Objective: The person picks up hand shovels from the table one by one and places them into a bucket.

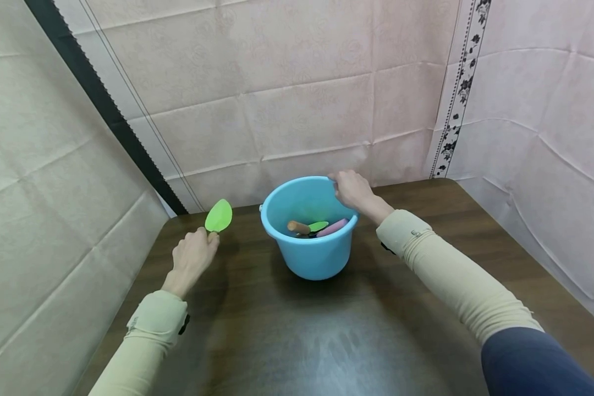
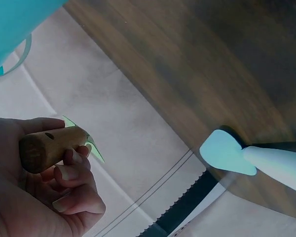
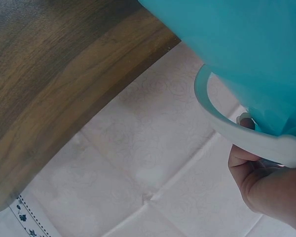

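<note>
My left hand [image 1: 194, 256] holds a small garden trowel by its wooden handle [image 2: 54, 148], left of the bucket. The trowel's bright green blade [image 1: 219, 215] points up and away. A light blue bucket [image 1: 314, 258] stands upright on the table. At its right rear, my right hand [image 1: 356, 192] grips the rim, close to the white carrying handle [image 3: 232, 131] in the right wrist view. Inside the bucket are a wooden handle [image 1: 298, 227], a green blade [image 1: 319, 226] and a pinkish-purple piece [image 1: 333, 227]; their lower parts are hidden.
A pale, spade-shaped tool [image 2: 222, 152] with a whitish handle lies on the table in the left wrist view; the head view does not show it. The dark wooden table [image 1: 277, 341] meets hanging pale cloth [image 1: 297, 121] at the back and sides.
</note>
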The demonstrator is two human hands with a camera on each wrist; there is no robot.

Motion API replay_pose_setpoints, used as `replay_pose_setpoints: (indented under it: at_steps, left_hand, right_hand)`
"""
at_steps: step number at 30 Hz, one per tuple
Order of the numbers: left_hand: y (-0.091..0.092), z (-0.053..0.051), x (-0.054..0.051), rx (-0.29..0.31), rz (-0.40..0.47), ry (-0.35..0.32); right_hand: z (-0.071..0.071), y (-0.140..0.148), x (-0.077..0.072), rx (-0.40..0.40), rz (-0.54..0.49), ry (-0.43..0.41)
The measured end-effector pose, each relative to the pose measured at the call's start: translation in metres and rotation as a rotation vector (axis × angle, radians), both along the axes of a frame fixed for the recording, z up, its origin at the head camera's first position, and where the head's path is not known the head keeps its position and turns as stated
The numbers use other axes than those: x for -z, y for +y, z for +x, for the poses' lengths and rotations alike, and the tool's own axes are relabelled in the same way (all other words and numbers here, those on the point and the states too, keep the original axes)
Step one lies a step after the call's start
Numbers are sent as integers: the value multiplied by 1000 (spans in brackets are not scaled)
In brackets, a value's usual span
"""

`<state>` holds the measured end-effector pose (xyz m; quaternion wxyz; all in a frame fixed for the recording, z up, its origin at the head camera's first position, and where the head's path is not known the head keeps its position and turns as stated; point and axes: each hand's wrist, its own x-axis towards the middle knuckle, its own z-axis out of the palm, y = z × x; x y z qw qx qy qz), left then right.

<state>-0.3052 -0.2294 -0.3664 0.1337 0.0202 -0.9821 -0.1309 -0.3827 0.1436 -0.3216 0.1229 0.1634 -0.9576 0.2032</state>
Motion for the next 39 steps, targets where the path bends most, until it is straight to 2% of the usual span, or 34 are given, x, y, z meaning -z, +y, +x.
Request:
replay_pose_setpoints:
  at_steps: [6, 19, 35, 39]
  left_hand:
    - [6, 2, -8, 14, 0, 15]
    - [26, 1, -34, 60, -18, 62]
    - [59, 5, -62, 161, -32, 104]
    - [69, 5, -68, 167, -49, 108]
  right_hand:
    - [1, 0, 0, -4, -3, 0]
    - [2, 1, -2, -2, 2, -8]
    - [2, 1, -1, 3, -5, -12]
    - [2, 1, 0, 8, 2, -10]
